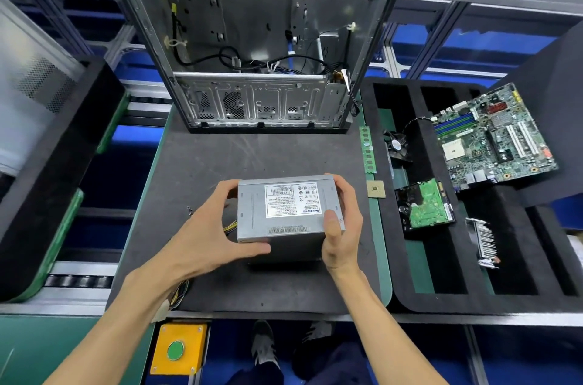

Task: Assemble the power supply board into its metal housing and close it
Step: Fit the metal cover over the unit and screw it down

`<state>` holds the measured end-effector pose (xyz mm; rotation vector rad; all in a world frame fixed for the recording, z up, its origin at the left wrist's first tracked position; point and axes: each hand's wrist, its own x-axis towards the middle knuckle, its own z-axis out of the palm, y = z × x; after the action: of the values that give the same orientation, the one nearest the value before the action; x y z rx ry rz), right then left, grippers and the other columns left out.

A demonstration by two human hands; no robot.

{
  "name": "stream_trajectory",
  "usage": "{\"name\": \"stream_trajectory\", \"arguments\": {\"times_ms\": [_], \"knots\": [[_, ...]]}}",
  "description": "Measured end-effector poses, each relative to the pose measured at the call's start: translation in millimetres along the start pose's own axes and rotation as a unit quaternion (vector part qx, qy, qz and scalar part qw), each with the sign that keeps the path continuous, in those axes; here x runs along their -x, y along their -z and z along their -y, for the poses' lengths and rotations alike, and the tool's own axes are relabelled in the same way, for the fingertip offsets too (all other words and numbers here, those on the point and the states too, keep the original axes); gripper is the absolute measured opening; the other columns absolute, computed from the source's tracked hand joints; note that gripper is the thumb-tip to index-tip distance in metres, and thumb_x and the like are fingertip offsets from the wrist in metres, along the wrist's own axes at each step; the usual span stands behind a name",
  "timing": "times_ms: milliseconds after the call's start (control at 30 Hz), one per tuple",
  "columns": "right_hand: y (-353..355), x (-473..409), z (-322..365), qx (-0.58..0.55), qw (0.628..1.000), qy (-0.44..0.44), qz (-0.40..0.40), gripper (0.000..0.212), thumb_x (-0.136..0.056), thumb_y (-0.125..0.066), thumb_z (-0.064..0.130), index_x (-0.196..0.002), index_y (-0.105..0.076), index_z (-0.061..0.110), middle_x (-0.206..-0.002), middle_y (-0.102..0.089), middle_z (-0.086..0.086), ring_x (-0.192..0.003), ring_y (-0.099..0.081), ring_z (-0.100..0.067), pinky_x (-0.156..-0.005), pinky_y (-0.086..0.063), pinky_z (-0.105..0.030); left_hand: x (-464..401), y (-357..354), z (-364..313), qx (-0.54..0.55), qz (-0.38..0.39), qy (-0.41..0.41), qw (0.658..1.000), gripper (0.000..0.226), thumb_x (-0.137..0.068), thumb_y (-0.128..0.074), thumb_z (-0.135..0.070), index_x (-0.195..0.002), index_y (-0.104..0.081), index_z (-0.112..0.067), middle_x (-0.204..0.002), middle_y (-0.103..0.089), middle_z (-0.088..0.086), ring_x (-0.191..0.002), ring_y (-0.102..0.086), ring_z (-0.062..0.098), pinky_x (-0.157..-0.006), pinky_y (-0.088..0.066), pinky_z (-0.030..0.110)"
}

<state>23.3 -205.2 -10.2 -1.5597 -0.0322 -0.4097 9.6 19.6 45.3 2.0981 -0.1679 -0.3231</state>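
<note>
Both hands hold the closed power supply housing (285,209) just above the dark mat (202,170) at the table's near middle, label side up. The left hand (208,227) curls round its left end, thumb along the near edge; the right hand (342,220) clasps the right end, thumb on top. Its long axis runs left to right between the two grips. Yellow and black wires (230,227) trail from the left end. Farther off stands an open computer chassis (258,47); to the right, a foam tray (441,258) carries a motherboard (495,138).
</note>
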Motion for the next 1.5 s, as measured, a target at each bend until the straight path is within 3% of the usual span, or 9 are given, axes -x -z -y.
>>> {"name": "stream_trajectory", "arguments": {"times_ms": [100, 267, 467, 700, 833, 1000, 1200, 1400, 1500], "knots": [[-1, 2, 1, -0.009, 1.000, -0.012, -0.002, 0.061, -0.091, -0.052, 0.074, -0.130, -0.055, 0.028, -0.118, -0.066, 0.019, -0.106, -0.064, -0.007, -0.089, -0.049, -0.021, -1, 5, -20, -0.149, -0.031, -0.051, 0.987, 0.122, -0.053, -0.080, -0.074, -0.153, -0.017, -0.042, -0.152, -0.034, -0.024, -0.138, -0.035, 0.001, -0.115, -0.029, 0.033], [1, 6, 3, 0.000, 1.000, -0.025, -0.017, 0.066, -0.088, -0.053, 0.079, -0.132, -0.056, 0.030, -0.125, -0.066, 0.015, -0.113, -0.065, -0.013, -0.092, -0.051, -0.027, -24, -20, -60, -0.416, 0.009, -0.140, 0.898, 0.129, -0.061, -0.059, -0.083, -0.160, -0.008, -0.019, -0.148, -0.040, -0.003, -0.136, -0.037, 0.016, -0.119, -0.024, 0.038], [12, 4, 7, 0.050, 0.997, -0.046, 0.036, 0.073, -0.090, -0.044, 0.083, -0.146, -0.046, 0.036, -0.145, -0.054, 0.012, -0.136, -0.052, -0.020, -0.111, -0.044, -0.044, -41, -11, -67, -0.433, 0.027, -0.110, 0.894, 0.111, -0.058, -0.068, -0.085, -0.148, -0.033, -0.028, -0.125, -0.052, -0.008, -0.115, -0.051, 0.017, -0.095, -0.038, 0.035], [31, 3, 16, -0.026, 0.990, -0.136, 0.000, 0.062, -0.091, -0.048, 0.064, -0.145, -0.044, 0.035, -0.149, -0.052, 0.006, -0.142, -0.047, -0.008, -0.117, -0.038, -0.031, -19, 34, -84, -0.173, -0.050, -0.005, 0.984, 0.096, -0.046, -0.072, -0.088, -0.130, -0.055, -0.044, -0.115, -0.065, -0.024, -0.108, -0.061, 0.003, -0.094, -0.051, 0.035], [28, 4, 33, -0.035, 0.975, -0.203, 0.082, 0.099, -0.071, -0.062, 0.089, -0.151, -0.043, 0.032, -0.149, -0.055, 0.010, -0.140, -0.049, -0.004, -0.120, -0.037, -0.035, -4, 62, -101, 0.010, -0.074, -0.020, 0.997, 0.058, -0.057, -0.083, -0.067, -0.111, -0.068, -0.052, -0.104, -0.074, -0.021, -0.092, -0.071, 0.001, -0.079, -0.057, 0.031], [10, 0, 70, -0.067, 0.938, -0.254, 0.225, 0.094, -0.060, -0.077, 0.083, -0.127, -0.063, 0.018, -0.129, -0.072, 0.006, -0.131, -0.060, -0.021, -0.114, -0.043, -0.044, 14, 72, -94, 0.194, -0.100, 0.006, 0.976, 0.054, -0.058, -0.084, -0.060, -0.104, -0.078, -0.033, -0.100, -0.079, -0.004, -0.083, -0.076, 0.012, -0.063, -0.056, 0.020], [6, -6, 96, -0.037, 0.940, -0.243, 0.235, 0.083, -0.066, -0.077, 0.055, -0.135, -0.059, 0.013, -0.130, -0.071, -0.001, -0.124, -0.065, -0.015, -0.112, -0.048, -0.042, 31, 56, -55, 0.327, -0.131, 0.080, 0.932, 0.071, -0.041, -0.089, -0.069, -0.094, -0.081, -0.022, -0.095, -0.079, 0.008, -0.077, -0.076, 0.019, -0.059, -0.058, 0.024], [0, 1, 101, 0.033, 0.952, -0.225, 0.206, 0.083, -0.060, -0.077, 0.064, -0.130, -0.062, 0.023, -0.123, -0.073, 0.008, -0.114, -0.068, -0.005, -0.097, -0.052, -0.026, 42, 25, -29, 0.421, -0.170, 0.118, 0.883, 0.020, -0.074, -0.070, -0.042, -0.087, -0.083, -0.031, -0.091, -0.080, 0.000, -0.077, -0.077, 0.013, -0.057, -0.059, 0.024], [-1, -2, 107, 0.091, 0.947, -0.220, 0.215, 0.084, -0.060, -0.075, 0.075, -0.131, -0.061, 0.031, -0.123, -0.071, 0.015, -0.114, -0.065, 0.000, -0.097, -0.051, -0.025, 42, 7, -22, 0.466, -0.196, 0.142, 0.851, 0.021, -0.081, -0.065, -0.041, -0.085, -0.083, -0.032, -0.093, -0.079, 0.000, -0.078, -0.076, 0.014, -0.058, -0.060, 0.026]]}}
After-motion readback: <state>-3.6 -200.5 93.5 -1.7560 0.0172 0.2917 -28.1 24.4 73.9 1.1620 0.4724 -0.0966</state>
